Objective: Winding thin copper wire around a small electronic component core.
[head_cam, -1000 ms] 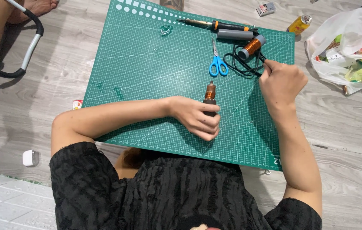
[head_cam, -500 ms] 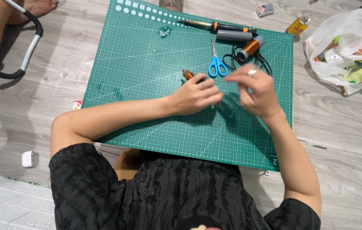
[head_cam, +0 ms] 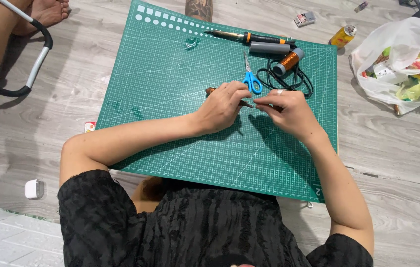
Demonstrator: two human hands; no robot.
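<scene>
1. On the green cutting mat [head_cam: 170, 99], which lies on a grey wood-look floor [head_cam: 393, 148], both hands meet near the mat's middle.
2. Left hand [head_cam: 222, 105]: curled shut around a small brown cylindrical piece [head_cam: 210, 91], of which only one end shows past the knuckles, on the hand's far side from the body.
3. Right hand [head_cam: 289, 111]: fingertips pinched narrow on something thin at the point where the two hands touch (too small to tell what it is); a ring shows on one finger.
4. Just beyond the hands on the mat lie blue-handled scissors [head_cam: 250, 79], blades pointing towards the mat's far edge.
5. Right of the scissors sits a spool of copper wire [head_cam: 289, 61], with a loop of black cable [head_cam: 299, 81] around and below it.
6. Along the mat's far edge, beyond the spool, lie a grey cylinder [head_cam: 269, 48] and a black-and-orange soldering iron [head_cam: 249, 37], side by side.
7. Near the mat's far edge, left of the iron, lies a small clear lump [head_cam: 191, 43].
8. Off the mat to its right: a yellow can [head_cam: 342, 35] on its side and a white plastic bag [head_cam: 407, 59] of colourful wrappers.
9. Off the mat to its left: another person's bare feet [head_cam: 47, 12], a black-and-white tube frame [head_cam: 32, 64], and, nearer the body, a small white cube [head_cam: 34, 189].
</scene>
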